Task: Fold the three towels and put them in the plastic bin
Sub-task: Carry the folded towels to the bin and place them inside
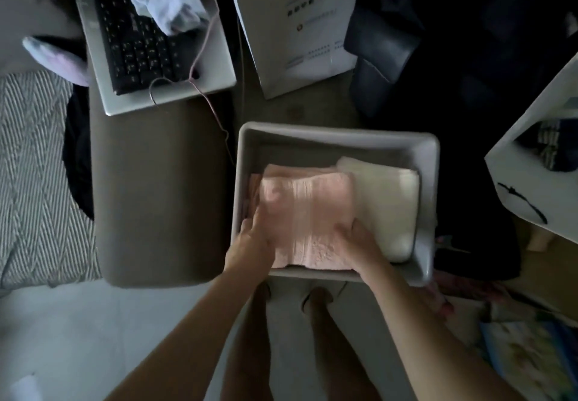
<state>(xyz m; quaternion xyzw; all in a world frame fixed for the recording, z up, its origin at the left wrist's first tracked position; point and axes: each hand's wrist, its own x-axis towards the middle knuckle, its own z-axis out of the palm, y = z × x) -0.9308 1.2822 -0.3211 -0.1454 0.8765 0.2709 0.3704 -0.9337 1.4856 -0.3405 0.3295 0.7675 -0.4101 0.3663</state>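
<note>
Folded pink towel (305,216) lies in grey plastic bin (337,137), beside white towel (387,203). Left hand (250,241) and right hand (359,244) grip its near corners, fingers curled in. Soft, light, floppy; best held at folded edges.

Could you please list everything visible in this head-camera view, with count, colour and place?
plastic bin: one, grey, centre, on the floor.
pink towel: one on top, folded, left part of the bin; another pink layer shows beneath it.
white towel: one, folded, right part of the bin.
keyboard: one, black, on a grey tray, upper left.
white cloth: one, crumpled, on the keyboard.
cable: one, pinkish, over the tray.
paper bag: one, white, printed, top centre.
left hand: holds the pink towel's left edge.
right hand: holds its right edge.
</note>
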